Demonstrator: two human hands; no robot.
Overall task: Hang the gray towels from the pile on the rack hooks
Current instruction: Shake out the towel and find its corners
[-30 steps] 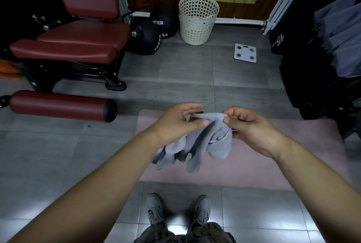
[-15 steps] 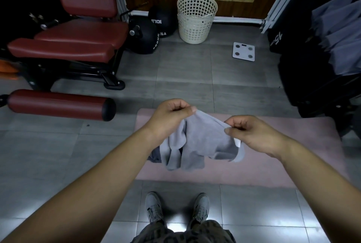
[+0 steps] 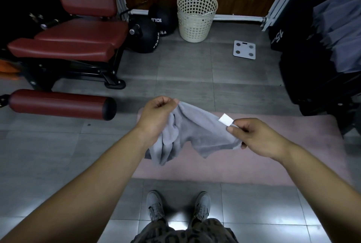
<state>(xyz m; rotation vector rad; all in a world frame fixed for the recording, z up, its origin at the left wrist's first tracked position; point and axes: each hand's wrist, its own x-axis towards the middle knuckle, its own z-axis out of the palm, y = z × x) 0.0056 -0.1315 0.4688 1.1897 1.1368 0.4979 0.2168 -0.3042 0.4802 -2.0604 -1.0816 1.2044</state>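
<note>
Gripping gray towel (image 3: 195,135) w/ curled fingers, left hand (image 3: 156,117) held one end above pink mat (image 3: 254,164); right hand (image 3: 259,137) pinched opp. edge at white tag (image 3: 226,119), thumb & forefinger closed, towel sagging btwn.

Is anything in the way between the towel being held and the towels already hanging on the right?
Nothing visible. The left hand and right hand hold the towel above the mat; only open space lies toward the hanging towels. The hooks are not in view.
</note>
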